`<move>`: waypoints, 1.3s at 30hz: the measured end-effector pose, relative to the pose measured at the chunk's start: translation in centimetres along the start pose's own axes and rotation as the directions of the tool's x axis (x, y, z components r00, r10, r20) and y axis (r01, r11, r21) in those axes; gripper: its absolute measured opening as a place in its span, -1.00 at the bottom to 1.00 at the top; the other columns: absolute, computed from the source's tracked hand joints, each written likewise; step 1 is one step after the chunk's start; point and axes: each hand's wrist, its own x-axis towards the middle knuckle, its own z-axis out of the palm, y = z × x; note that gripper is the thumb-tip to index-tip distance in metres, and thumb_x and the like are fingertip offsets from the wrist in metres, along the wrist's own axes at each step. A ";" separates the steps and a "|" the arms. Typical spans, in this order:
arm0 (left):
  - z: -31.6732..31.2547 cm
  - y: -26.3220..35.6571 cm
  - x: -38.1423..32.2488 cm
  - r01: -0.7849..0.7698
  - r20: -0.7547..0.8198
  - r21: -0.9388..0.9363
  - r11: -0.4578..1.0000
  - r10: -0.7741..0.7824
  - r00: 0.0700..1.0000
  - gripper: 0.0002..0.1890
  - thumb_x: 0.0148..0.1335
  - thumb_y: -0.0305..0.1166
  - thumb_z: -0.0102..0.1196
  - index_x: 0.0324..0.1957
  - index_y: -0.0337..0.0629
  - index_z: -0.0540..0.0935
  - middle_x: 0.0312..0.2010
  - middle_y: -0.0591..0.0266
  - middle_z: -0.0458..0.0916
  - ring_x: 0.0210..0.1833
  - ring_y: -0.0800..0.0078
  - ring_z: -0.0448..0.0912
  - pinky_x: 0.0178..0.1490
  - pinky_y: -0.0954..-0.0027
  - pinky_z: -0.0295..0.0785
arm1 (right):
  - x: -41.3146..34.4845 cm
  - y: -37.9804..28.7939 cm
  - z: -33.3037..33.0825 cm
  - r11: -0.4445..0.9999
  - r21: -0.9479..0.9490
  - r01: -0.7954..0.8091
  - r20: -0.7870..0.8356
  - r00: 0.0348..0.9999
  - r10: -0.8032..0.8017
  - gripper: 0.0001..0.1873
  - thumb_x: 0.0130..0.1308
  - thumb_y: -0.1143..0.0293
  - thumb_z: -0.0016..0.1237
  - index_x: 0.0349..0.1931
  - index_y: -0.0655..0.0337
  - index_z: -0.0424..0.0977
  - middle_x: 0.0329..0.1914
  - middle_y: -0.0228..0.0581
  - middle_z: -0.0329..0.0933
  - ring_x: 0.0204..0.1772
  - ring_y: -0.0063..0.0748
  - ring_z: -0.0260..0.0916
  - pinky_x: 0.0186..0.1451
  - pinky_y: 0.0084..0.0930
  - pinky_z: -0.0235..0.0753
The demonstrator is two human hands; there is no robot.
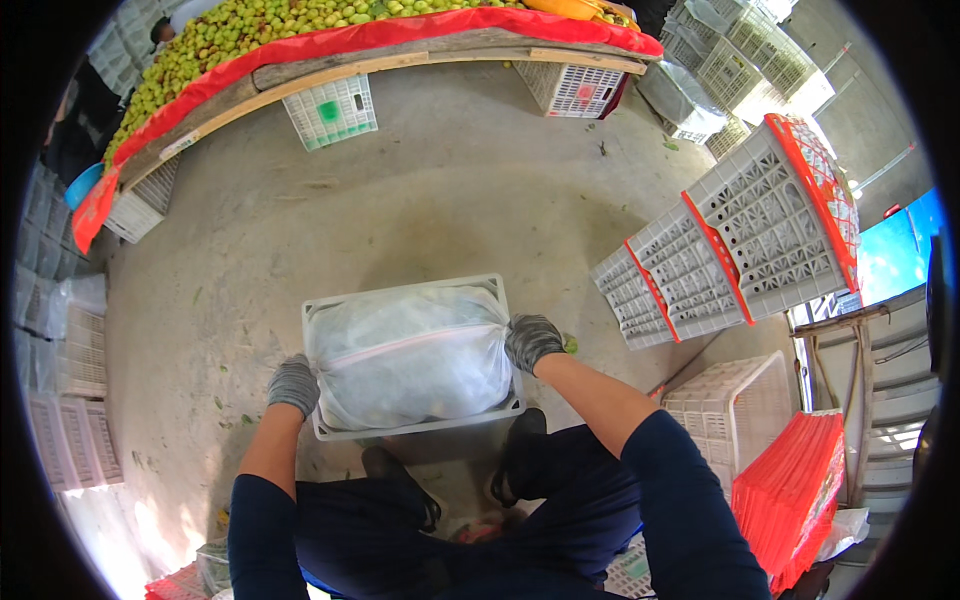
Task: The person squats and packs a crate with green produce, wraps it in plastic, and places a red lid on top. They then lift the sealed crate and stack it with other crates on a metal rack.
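In front of my feet is a light grey plastic crate, with a whitish translucent liner folded over its contents. A thin pinkish line runs lengthwise across the liner. My left hand, in a grey knit glove, is closed at the left short end, where the liner draws into folds. At the opposite short end, my gloved right hand is closed on the liner's gathered corner. Whether the fingers also grip the rim cannot be seen. The liner hides what fills the crate.
A red-draped wooden table heaped with green fruit stands ahead. Grey crates with red edging are stacked to the right, near a bundle of red folded sheets. More crates line the left. A person is at far left.
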 end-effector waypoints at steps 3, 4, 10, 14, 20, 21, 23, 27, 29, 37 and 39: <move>1.4 -0.4 1.7 0.111 0.115 -0.035 0.993 -0.107 0.988 -0.73 0.16 -0.35 0.11 -0.25 -0.42 0.60 -0.21 -0.34 0.62 -0.08 -0.14 0.61 0.05 0.10 0.52 | 1.1 2.0 5.0 0.871 0.415 -0.264 0.174 0.962 0.209 -0.78 0.28 0.34 -0.15 -0.29 0.18 0.59 -0.40 -0.09 0.61 -0.38 -0.15 0.55 -0.25 -0.28 0.58; 1.4 -0.9 2.4 0.038 0.230 -0.039 0.999 -0.028 0.973 -0.74 0.15 -0.35 0.11 -0.29 -0.43 0.61 -0.24 -0.34 0.63 -0.10 -0.15 0.62 0.04 0.10 0.53 | 1.2 2.4 6.4 0.632 0.725 -0.272 0.186 0.962 0.201 -0.79 0.26 0.33 -0.12 -0.31 0.17 0.59 -0.40 -0.09 0.62 -0.39 -0.21 0.56 -0.29 -0.30 0.58; 2.0 -0.7 1.7 0.185 0.010 -0.030 0.982 -0.185 0.983 -0.56 0.14 -0.16 0.11 -0.16 -0.44 0.61 -0.02 -0.33 0.57 0.11 -0.11 0.54 0.18 0.13 0.46 | -1.1 0.6 4.1 0.901 0.329 -0.282 0.035 0.958 0.286 -0.70 0.21 0.21 -0.12 -0.35 0.27 0.55 -0.25 0.12 0.60 -0.18 0.03 0.56 -0.03 -0.23 0.53; 1.3 0.6 0.6 0.090 -0.056 -0.044 0.995 -0.092 0.994 -0.46 0.19 -0.27 0.04 0.18 -0.34 0.37 0.22 -0.36 0.36 0.24 -0.17 0.40 0.29 0.05 0.34 | -2.5 -2.5 -0.7 0.926 0.278 -0.255 -0.054 0.958 0.280 -0.69 0.19 0.27 -0.20 -0.24 0.25 0.54 -0.20 0.15 0.59 -0.06 0.13 0.54 0.08 -0.08 0.49; 1.1 -0.5 -1.5 -0.091 -0.064 -0.016 0.996 0.090 0.994 -0.68 0.20 -0.33 -0.03 -0.04 -0.24 0.57 -0.09 -0.17 0.58 0.02 -0.09 0.55 0.06 0.04 0.46 | -4.3 -3.1 -2.0 0.996 0.083 0.014 -0.119 0.993 -0.004 -0.75 0.27 0.34 -0.21 -0.31 0.25 0.55 -0.33 0.09 0.62 -0.12 0.00 0.61 -0.15 -0.12 0.60; 1.0 -0.9 -1.9 -0.142 -0.057 -0.002 0.990 0.142 0.988 -0.69 0.21 -0.32 -0.03 -0.05 -0.23 0.57 -0.08 -0.15 0.57 0.02 -0.09 0.56 0.05 0.05 0.47 | -4.4 -2.9 -2.2 0.993 0.018 0.115 -0.104 0.988 -0.113 -0.76 0.26 0.35 -0.18 -0.30 0.24 0.58 -0.33 0.06 0.62 -0.10 -0.01 0.61 -0.16 -0.13 0.61; 0.6 -1.4 -2.1 -0.194 0.006 0.009 0.981 0.194 0.981 -0.72 0.21 -0.32 -0.01 -0.08 -0.21 0.58 -0.05 -0.11 0.56 -0.01 -0.07 0.57 0.01 0.07 0.49 | -4.2 -2.8 -3.1 0.990 -0.008 0.143 0.002 0.990 -0.143 -0.76 0.23 0.37 -0.14 -0.27 0.21 0.61 -0.32 0.04 0.63 -0.08 -0.02 0.61 -0.16 -0.13 0.61; 0.3 -0.9 -0.2 -0.049 0.113 0.165 0.985 0.030 0.993 -0.77 0.23 -0.35 -0.01 -0.12 -0.17 0.59 -0.03 -0.05 0.55 -0.07 -0.05 0.59 -0.04 0.10 0.51 | -2.5 -3.5 -4.0 0.944 -0.184 0.273 0.200 0.951 -0.236 -0.76 0.18 0.39 -0.07 -0.24 0.15 0.67 -0.25 0.01 0.64 -0.05 -0.05 0.61 -0.15 -0.11 0.62; 0.7 -0.8 1.0 -0.090 0.065 0.174 0.981 0.080 0.995 -0.76 0.17 -0.37 0.05 -0.13 -0.20 0.58 -0.09 -0.07 0.57 -0.09 -0.05 0.60 -0.05 0.07 0.50 | -1.4 -3.8 -3.6 0.961 -0.157 0.227 0.212 0.958 -0.192 -0.76 0.18 0.36 -0.08 -0.28 0.17 0.67 -0.22 0.02 0.65 -0.11 -0.04 0.63 -0.17 -0.10 0.62; 3.7 -2.6 3.0 -0.050 -0.286 0.012 0.999 0.052 0.957 -0.62 0.11 -0.30 0.11 -0.07 -0.37 0.56 -0.02 -0.26 0.55 0.02 -0.19 0.54 0.11 0.04 0.44 | -2.0 -3.3 -4.5 0.972 -0.101 0.210 0.284 0.943 -0.174 -0.71 0.14 0.29 -0.07 -0.24 0.18 0.65 -0.27 -0.01 0.64 -0.15 0.05 0.61 -0.05 -0.09 0.60; 3.7 -2.6 3.3 -0.075 -0.192 0.048 0.996 0.083 0.978 -0.60 0.16 -0.31 0.06 -0.01 -0.39 0.54 0.04 -0.30 0.52 0.09 -0.17 0.51 0.16 0.07 0.42 | -4.6 -0.9 -8.0 0.980 0.111 0.167 0.286 0.939 -0.192 -0.64 0.12 0.26 -0.02 -0.09 0.18 0.60 -0.11 0.00 0.61 0.01 0.05 0.55 0.13 -0.11 0.51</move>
